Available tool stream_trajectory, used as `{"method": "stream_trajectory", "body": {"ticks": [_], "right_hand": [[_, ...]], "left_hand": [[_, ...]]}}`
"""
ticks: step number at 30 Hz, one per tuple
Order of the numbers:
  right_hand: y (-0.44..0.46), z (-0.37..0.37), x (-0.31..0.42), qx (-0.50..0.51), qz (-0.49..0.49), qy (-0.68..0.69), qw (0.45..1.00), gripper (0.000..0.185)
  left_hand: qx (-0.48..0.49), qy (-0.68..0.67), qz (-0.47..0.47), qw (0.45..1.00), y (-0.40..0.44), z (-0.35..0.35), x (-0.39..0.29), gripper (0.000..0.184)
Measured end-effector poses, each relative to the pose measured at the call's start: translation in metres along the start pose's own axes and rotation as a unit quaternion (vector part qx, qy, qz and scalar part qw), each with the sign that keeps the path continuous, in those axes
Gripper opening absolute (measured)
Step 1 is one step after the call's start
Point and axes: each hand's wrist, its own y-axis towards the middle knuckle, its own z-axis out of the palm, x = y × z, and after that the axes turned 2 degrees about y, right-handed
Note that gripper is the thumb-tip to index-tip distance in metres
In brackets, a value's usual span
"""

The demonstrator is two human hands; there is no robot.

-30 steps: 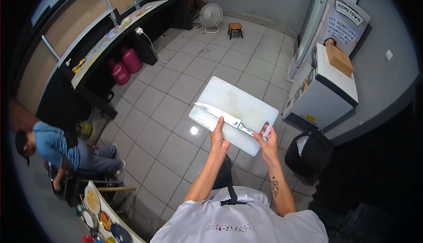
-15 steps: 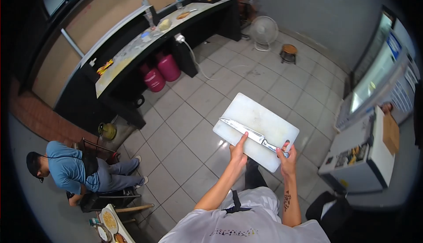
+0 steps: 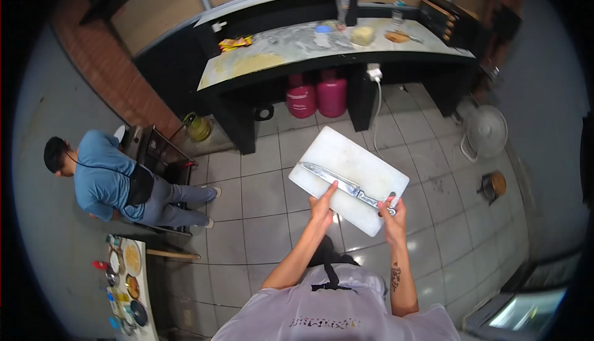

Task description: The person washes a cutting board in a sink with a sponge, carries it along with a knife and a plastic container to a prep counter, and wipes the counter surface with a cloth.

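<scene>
A white cutting board [image 3: 371, 168] is held in the air in front of my body, tilted, with a large kitchen knife [image 3: 331, 178] lying flat across it. The blade points to the upper left. My left hand [image 3: 322, 210] grips the board's near edge, its thumb pressing on the blade and its fingers hidden underneath. At the right corner, my right hand [image 3: 393, 217] is closed around the board and the knife's handle, fingertips showing by the corner hole.
Ahead runs a long counter [image 3: 266, 53] with pink gas cylinders [image 3: 332, 96] below. A fan [image 3: 484, 132] and a stool [image 3: 493, 186] stand right. On the left, a person in a blue shirt [image 3: 105, 171] stands near a table of dishes [image 3: 147, 304]. Bottom right is a glass-fronted fridge [image 3: 526, 310].
My view has turned left, bringing the counter to the front and more of the dish table into sight. Board and knife stay in both hands, with the same hold.
</scene>
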Motion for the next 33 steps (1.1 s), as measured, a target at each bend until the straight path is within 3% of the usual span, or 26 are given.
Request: {"method": "stream_trajectory", "body": {"ticks": [5, 9, 12, 19, 21, 29, 31, 32, 33], "right_hand": [[0.133, 0.063, -0.01, 0.028, 0.017, 0.0, 0.999, 0.024], [0.244, 0.094, -0.029, 0.027, 0.059, -0.041, 0.997, 0.022], [0.337, 0.133, -0.035, 0.024, 0.066, -0.051, 0.996, 0.021], [0.471, 0.204, -0.04, 0.006, 0.109, -0.037, 0.993, 0.029], [0.514, 0.225, -0.045, 0.014, 0.159, -0.047, 0.986, 0.03], [0.726, 0.31, -0.061, 0.037, 0.158, -0.082, 0.983, 0.027], [0.773, 0.338, -0.062, 0.056, 0.198, -0.09, 0.975, 0.026], [0.796, 0.352, -0.064, 0.078, 0.184, -0.07, 0.977, 0.027], [0.816, 0.364, -0.074, 0.072, 0.195, -0.095, 0.974, 0.031]], "left_hand": [[-0.008, -0.001, 0.054, 0.999, 0.135, 0.03, -0.038, 0.053], [-0.003, 0.028, 0.009, 1.0, 0.25, 0.066, -0.072, 0.054], [0.005, 0.039, 0.036, 0.999, 0.342, 0.099, -0.104, 0.056], [0.041, 0.089, 0.015, 0.995, 0.492, 0.154, -0.168, 0.053], [0.034, 0.108, 0.036, 0.993, 0.537, 0.166, -0.186, 0.052], [-0.048, 0.113, 0.028, 0.992, 0.739, 0.231, -0.242, 0.059], [-0.049, 0.113, 0.06, 0.991, 0.785, 0.237, -0.264, 0.06], [-0.068, 0.079, 0.089, 0.991, 0.807, 0.24, -0.273, 0.041], [-0.077, 0.077, 0.085, 0.99, 0.825, 0.243, -0.283, 0.041]]}}
